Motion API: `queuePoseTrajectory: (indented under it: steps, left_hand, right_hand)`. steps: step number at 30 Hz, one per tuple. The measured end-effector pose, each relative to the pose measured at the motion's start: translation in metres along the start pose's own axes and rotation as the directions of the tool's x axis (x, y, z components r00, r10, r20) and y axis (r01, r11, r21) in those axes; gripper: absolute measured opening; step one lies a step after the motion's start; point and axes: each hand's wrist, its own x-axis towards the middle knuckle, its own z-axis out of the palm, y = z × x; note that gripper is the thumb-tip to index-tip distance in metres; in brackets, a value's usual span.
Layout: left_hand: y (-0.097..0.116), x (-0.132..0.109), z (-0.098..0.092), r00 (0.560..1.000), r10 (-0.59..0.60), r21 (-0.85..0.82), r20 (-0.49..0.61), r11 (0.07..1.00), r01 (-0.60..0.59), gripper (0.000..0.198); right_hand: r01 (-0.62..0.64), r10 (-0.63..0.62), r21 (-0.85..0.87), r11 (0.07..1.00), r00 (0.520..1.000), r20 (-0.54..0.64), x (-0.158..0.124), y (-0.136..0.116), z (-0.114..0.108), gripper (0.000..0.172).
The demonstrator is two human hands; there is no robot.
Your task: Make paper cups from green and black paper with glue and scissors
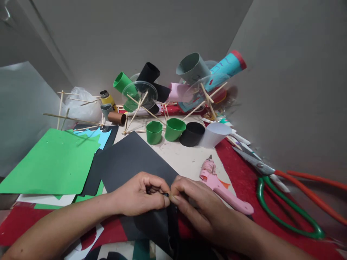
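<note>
My left hand point(148, 196) and my right hand point(193, 202) meet at the near edge of the table, thumbs and forefingers pinched together. Between them is a piece of black paper point(154, 227), bent along a dark edge that runs down toward my lap. Its lower end is dark and hard to make out. Under my wrists lies a flat sheet of black paper point(130, 159). A pink glue gun point(225, 195) rests just right of my right hand, its nozzle pointing away from me.
Green paper cups point(154, 133), a black paper tube point(192, 134) and a white one point(217, 134) stand ahead. Behind are stick frames with clear discs point(139, 95) bearing paper tubes. Green sheets point(51, 159) lie left; large scissors point(287, 202) lie right.
</note>
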Motion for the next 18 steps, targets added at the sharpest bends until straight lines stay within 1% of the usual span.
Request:
queuePoseTrajectory:
  steps: [5, 12, 18]
  left_hand:
    - [0.000, -0.001, 0.002, 1.000, 0.024, -0.023, -0.008, 0.999, -0.025, 0.008]
    - [0.001, -0.003, 0.005, 0.997, 0.071, -0.075, -0.003, 0.995, -0.071, 0.005]
    - [-0.004, -0.004, 0.004, 0.998, 0.065, -0.079, -0.001, 0.995, -0.065, 0.011]
  right_hand:
    - [0.014, -0.012, 0.071, 0.997, 1.000, -0.026, -0.004, 0.003, 0.002, 0.017]
    - [0.022, -0.017, 0.115, 0.993, 0.999, -0.049, -0.008, 0.007, 0.006, 0.015]
    - [0.035, -0.021, 0.181, 0.983, 0.997, -0.079, -0.012, 0.012, 0.011, 0.012]
